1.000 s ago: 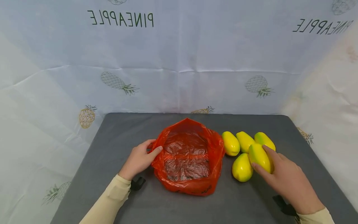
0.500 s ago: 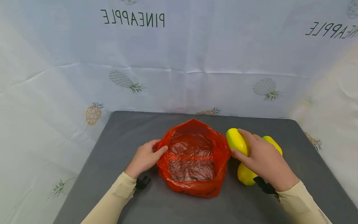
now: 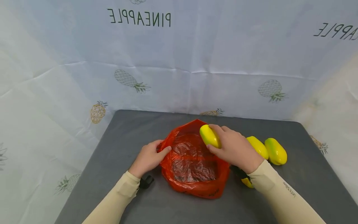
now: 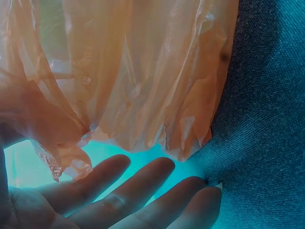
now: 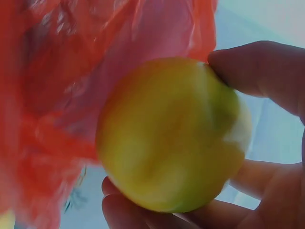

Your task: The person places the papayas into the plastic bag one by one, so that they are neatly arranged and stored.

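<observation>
A red plastic bag [image 3: 193, 188] stands with its mouth spread wide near the middle of the dark table. At its left rim my left hand [image 3: 148, 158] pinches the plastic, thumb inside the mouth and fingers outside. In the left wrist view, those fingers [image 4: 138, 200] stretch out beneath the bag's thin folds [image 4: 143, 86]. My right hand [image 3: 235, 147] grips a yellow-green mango [image 3: 210, 136] over the bag's back right part. The right wrist view shows the mango [image 5: 171, 138] between thumb and fingers, with the red bag [image 5: 62, 95] behind it.
More mangoes [image 3: 275, 151] lie on the table [image 3: 302, 174] right of the bag, some partly hidden by my right hand and forearm. A pale curtain [image 3: 179, 43] printed with pineapples hangs behind and beside the table.
My right hand has lifted one mango from the group at right and carried it left over the bag's mouth. The left hand keeps its hold on the rim. The head view has shifted slightly.
</observation>
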The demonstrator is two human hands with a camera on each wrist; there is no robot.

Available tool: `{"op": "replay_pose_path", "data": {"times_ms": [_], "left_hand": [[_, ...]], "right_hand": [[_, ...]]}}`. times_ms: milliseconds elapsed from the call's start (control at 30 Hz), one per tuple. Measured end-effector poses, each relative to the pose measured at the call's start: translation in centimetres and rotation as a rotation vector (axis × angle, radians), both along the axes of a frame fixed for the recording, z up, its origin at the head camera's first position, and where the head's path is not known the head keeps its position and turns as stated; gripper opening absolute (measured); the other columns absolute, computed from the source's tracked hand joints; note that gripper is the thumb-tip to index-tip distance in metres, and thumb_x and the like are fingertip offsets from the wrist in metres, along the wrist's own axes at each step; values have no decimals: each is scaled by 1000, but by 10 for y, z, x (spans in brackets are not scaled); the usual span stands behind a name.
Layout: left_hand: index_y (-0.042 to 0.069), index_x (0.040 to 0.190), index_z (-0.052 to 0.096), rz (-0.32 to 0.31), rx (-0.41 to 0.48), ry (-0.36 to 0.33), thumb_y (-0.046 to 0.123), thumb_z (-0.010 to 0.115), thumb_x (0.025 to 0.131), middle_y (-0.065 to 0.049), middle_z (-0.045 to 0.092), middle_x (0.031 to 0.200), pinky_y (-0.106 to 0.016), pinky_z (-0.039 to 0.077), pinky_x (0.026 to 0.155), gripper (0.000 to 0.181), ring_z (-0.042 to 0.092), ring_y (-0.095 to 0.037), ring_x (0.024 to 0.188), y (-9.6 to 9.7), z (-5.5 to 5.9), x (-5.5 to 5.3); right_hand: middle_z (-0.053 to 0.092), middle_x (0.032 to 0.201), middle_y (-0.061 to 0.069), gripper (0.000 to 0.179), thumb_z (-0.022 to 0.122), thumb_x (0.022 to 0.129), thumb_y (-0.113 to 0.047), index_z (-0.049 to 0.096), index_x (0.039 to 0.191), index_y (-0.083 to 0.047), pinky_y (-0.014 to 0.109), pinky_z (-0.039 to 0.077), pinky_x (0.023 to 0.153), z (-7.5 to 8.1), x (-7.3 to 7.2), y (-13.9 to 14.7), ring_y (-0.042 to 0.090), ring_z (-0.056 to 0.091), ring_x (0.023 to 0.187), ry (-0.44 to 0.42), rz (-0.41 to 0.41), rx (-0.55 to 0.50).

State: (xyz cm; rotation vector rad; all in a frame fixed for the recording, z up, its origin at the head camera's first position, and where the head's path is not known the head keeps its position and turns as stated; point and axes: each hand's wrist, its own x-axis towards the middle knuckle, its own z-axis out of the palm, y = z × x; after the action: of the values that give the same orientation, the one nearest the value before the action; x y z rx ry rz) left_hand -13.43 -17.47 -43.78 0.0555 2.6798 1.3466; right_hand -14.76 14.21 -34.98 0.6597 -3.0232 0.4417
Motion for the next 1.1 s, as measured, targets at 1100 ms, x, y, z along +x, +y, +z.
{"op": "replay_pose_path", "data": {"times_ms": [1100], "left_hand": [[11,138,70,-11,17,-4,41,70,104,-1,77,102,-31,57,68,45,67,-14,72,-6,3,0]], "right_hand": [[64,103,6,67,80,97,-43,53,149,-11,36,55,71,-60,-46,-88,18,57,77,-112,137,75]]}}
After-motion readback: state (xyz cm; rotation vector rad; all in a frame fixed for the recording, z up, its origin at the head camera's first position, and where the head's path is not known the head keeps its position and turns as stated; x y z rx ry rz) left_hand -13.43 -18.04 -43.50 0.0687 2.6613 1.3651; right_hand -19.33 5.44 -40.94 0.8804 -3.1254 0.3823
